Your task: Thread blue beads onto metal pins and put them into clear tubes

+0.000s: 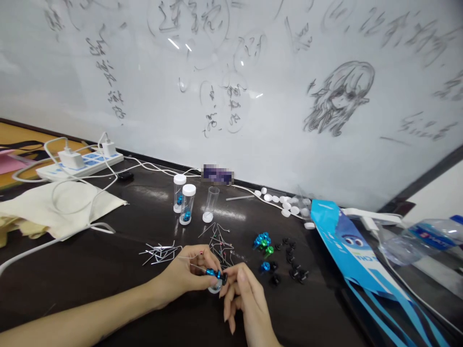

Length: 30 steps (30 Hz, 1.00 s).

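While the left hand (191, 272) pinches some small blue pieces (211, 272) between its thumb and its fingers, with a black piece (224, 279) at their end, the right hand (249, 299) is just beside it. Its fingers are bent and their tips come near this black piece, but I cannot tell whether they grip it. The pinched pieces are held above the dark table (181, 323), and under them a round clear object (214, 290) is partly hidden. Left of the hands lies a heap of bent metal rods (159, 253); to the right are blue parts (263, 239), green parts (268, 250) and scattered black parts (299, 273). Farther back, two tubes with white lids (188, 202) stand upright, near an open clear tube (212, 198) with a white bottom.
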Each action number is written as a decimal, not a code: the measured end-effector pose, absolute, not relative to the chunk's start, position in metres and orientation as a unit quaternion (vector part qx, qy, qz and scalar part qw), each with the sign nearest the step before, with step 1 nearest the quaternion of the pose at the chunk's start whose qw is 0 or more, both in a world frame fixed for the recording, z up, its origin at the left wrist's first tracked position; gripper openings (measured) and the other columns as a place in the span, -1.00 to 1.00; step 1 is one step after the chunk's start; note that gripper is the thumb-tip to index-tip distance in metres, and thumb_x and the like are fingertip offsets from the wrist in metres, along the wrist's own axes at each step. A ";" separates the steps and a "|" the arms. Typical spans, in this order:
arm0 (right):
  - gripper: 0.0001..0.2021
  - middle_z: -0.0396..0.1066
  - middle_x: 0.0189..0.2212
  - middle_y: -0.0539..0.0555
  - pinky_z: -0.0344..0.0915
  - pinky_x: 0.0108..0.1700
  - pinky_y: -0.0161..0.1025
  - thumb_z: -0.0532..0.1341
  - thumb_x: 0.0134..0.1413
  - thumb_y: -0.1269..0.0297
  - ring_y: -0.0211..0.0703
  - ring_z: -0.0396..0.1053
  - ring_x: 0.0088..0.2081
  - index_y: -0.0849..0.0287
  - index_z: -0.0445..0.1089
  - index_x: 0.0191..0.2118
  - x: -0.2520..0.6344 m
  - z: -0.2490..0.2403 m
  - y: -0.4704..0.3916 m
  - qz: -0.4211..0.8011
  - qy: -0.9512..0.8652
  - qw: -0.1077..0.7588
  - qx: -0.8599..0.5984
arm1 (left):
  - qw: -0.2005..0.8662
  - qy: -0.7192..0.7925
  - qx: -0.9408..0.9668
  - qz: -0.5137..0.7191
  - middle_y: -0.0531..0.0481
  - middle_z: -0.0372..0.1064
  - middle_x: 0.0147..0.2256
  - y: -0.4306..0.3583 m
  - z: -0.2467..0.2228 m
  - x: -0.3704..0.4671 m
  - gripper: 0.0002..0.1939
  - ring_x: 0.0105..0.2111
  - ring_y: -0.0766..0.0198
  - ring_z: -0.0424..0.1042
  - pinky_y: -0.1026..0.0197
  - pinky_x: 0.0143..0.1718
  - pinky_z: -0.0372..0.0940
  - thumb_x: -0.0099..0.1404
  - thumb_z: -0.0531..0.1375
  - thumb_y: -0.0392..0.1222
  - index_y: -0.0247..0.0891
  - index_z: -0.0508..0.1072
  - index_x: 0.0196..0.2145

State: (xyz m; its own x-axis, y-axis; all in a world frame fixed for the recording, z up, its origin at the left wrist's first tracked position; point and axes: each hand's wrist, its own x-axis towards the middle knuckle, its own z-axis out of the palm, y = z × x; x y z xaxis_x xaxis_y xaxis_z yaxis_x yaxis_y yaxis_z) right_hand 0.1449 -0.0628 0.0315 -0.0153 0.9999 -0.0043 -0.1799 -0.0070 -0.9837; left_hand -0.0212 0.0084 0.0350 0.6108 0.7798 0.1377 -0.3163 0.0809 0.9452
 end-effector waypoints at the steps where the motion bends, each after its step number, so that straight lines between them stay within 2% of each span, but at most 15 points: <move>1: -0.56 0.37 -0.51 0.02 0.08 -0.79 -0.54 0.06 0.23 -0.12 -0.40 0.25 -0.71 0.24 0.32 -0.23 0.145 0.032 -0.063 0.547 -0.458 0.536 -0.452 | 0.704 0.211 0.556 0.390 -0.04 0.52 -0.33 0.008 0.035 -0.021 -0.79 -0.34 0.26 0.48 0.23 -0.31 0.33 0.02 0.42 -0.33 -0.31 0.45 -0.46; 9: -0.50 0.39 -0.50 0.02 0.02 -0.79 -0.55 0.05 0.21 -0.17 -0.41 0.23 -0.72 0.23 0.32 -0.09 0.145 0.030 -0.062 0.543 -0.478 0.512 -0.464 | 0.683 0.238 0.555 0.411 -0.03 0.51 -0.31 0.009 0.034 -0.023 -0.79 -0.28 0.23 0.48 0.21 -0.26 0.32 0.03 0.42 -0.31 -0.29 0.44 -0.45; 12: -0.48 0.40 -0.50 0.05 0.00 -0.79 -0.55 0.03 0.22 -0.18 -0.42 0.22 -0.73 0.25 0.33 -0.13 0.145 0.027 -0.061 0.549 -0.488 0.499 -0.460 | 0.689 0.232 0.547 0.415 -0.01 0.51 -0.33 0.009 0.036 -0.024 -0.79 -0.30 0.24 0.48 0.21 -0.26 0.31 0.04 0.42 -0.30 -0.28 0.42 -0.45; 19: -0.49 0.41 -0.49 0.06 0.05 -0.77 -0.52 0.04 0.23 -0.15 -0.40 0.22 -0.72 0.26 0.33 -0.09 0.146 0.029 -0.063 0.542 -0.487 0.511 -0.456 | 0.692 0.230 0.545 0.414 -0.03 0.51 -0.32 0.011 0.035 -0.022 -0.79 -0.29 0.21 0.49 0.18 -0.25 0.33 0.03 0.42 -0.29 -0.29 0.44 -0.45; 30: -0.48 0.40 -0.49 0.06 0.00 -0.77 -0.52 0.02 0.25 -0.12 -0.44 0.14 -0.72 0.24 0.35 0.02 0.146 0.030 -0.065 0.531 -0.490 0.515 -0.461 | 0.688 0.256 0.540 0.412 0.00 0.51 -0.32 0.010 0.040 -0.023 -0.79 -0.29 0.26 0.46 0.24 -0.27 0.31 0.04 0.41 -0.32 -0.28 0.42 -0.47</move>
